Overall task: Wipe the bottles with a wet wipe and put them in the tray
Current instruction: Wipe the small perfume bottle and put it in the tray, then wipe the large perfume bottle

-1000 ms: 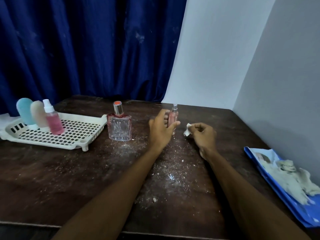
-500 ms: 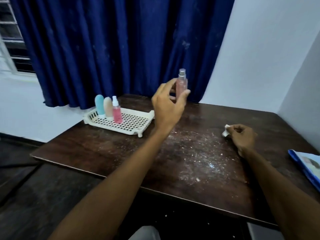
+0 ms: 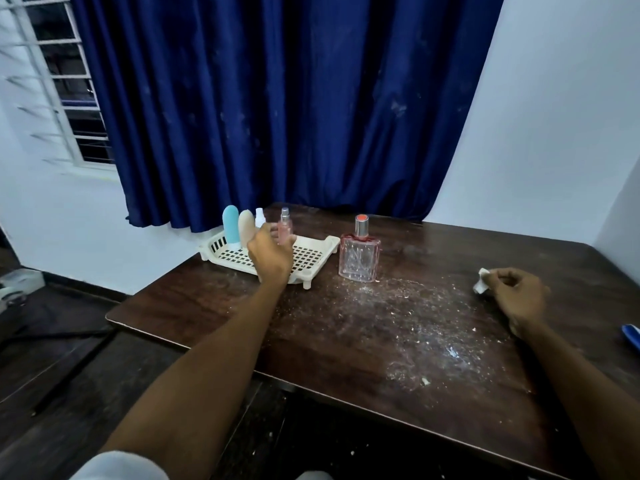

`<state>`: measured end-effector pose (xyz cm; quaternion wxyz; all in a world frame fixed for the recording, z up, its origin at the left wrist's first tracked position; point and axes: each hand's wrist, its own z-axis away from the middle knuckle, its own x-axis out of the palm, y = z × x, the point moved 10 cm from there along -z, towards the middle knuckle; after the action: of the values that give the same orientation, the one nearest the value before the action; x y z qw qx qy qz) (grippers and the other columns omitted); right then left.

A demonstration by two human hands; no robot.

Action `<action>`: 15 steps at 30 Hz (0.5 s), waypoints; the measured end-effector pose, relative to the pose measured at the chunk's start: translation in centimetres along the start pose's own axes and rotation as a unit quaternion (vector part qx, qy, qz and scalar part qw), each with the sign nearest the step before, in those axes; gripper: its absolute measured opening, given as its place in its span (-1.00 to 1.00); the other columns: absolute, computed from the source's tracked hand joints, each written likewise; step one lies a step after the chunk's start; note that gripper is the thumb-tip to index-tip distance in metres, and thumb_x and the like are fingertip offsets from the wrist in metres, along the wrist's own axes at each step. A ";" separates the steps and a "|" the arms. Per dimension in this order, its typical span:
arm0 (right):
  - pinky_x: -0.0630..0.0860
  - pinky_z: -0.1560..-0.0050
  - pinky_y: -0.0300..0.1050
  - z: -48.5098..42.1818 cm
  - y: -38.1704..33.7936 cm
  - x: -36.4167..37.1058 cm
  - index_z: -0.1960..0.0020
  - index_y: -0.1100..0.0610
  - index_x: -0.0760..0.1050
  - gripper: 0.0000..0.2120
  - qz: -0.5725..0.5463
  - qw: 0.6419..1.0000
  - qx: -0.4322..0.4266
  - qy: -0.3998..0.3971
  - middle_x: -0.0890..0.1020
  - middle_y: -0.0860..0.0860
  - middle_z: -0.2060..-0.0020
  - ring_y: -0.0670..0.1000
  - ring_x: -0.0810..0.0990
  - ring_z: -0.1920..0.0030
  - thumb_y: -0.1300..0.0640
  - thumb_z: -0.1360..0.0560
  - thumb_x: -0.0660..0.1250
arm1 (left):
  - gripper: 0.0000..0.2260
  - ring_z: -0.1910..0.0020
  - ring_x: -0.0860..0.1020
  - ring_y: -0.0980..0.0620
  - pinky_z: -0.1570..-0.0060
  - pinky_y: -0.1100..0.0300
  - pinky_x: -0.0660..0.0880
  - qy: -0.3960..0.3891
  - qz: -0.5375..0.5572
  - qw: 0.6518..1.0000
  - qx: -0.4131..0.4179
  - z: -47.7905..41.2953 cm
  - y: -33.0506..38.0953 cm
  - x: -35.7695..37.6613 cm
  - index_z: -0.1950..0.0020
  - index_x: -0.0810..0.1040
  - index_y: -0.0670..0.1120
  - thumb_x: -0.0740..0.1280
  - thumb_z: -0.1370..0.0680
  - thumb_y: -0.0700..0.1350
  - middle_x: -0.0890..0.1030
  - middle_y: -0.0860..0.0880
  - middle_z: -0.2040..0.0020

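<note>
**Spray bottle [image 3: 285, 227] held at tray [image 3: 323, 244], wipe [image 3: 481, 285] in other hand**

The left hand [image 3: 272, 253] covers the lower half of the spray bottle, so whether its base touches the tray cannot be told. A white-capped bottle [image 3: 259, 215] behind that hand shows only its top. A blue bottle [image 3: 230, 228] and a beige bottle [image 3: 245, 227] stand upright beside it at the tray's far left end. At the right edge a blue packet [image 3: 631, 336] is cut off, with only a corner showing. White specks litter the table [image 3: 346, 341]; what they are is unclear.

The left hand's fingers and thumb curl round the pink spray bottle, holding it upright over the tray. The right hand [image 3: 516, 293] lies well apart, low at the table's right side, fingers curled and pinching the crumpled white wipe at their tips. A square perfume bottle [image 3: 359, 256] stands on the table just beside the tray, between the hands.
</note>
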<state>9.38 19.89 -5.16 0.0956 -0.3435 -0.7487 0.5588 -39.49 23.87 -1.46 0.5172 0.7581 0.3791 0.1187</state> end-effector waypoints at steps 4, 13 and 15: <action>0.38 0.28 -0.61 -0.4 0.4 -0.1 0.24 0.11 0.66 -0.87 -0.003 1.000 0.002 0.005 0.70 -0.05 0.37 -0.36 0.53 0.44 0.11 -0.47 0.48 | -0.73 0.06 0.65 -0.10 0.02 0.09 0.53 0.010 -0.023 0.999 -0.021 0.4 -1.7 0.5 -0.11 0.57 -0.19 0.42 -0.56 0.00 0.70 -0.14 0.08; 0.46 0.23 -0.53 -1.0 1.4 0.2 0.19 0.17 0.68 -0.85 -0.014 1.000 0.007 -0.005 0.70 0.06 0.32 -0.15 0.62 0.32 0.09 -0.47 0.48 | -0.67 0.06 0.63 -0.17 0.00 -0.02 0.53 -0.007 -0.103 0.995 -0.008 0.6 -2.4 0.7 -0.18 0.52 -0.22 0.43 -0.55 -0.03 0.67 -0.19 0.08; 0.43 0.27 -0.55 -0.9 1.2 0.2 0.19 0.19 0.68 -0.86 -0.017 1.000 0.006 -0.002 0.69 0.05 0.34 -0.25 0.58 0.39 0.12 -0.47 0.48 | -0.66 0.05 0.63 -0.20 -0.02 -0.08 0.57 -0.017 -0.115 0.993 -0.014 0.6 -2.8 1.0 -0.16 0.52 -0.22 0.47 -0.51 -0.06 0.66 -0.21 0.06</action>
<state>10.23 20.91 -5.98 0.1059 -0.3294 -0.7509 0.5625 -39.74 24.62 -4.34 0.5446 0.7036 0.4536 0.0509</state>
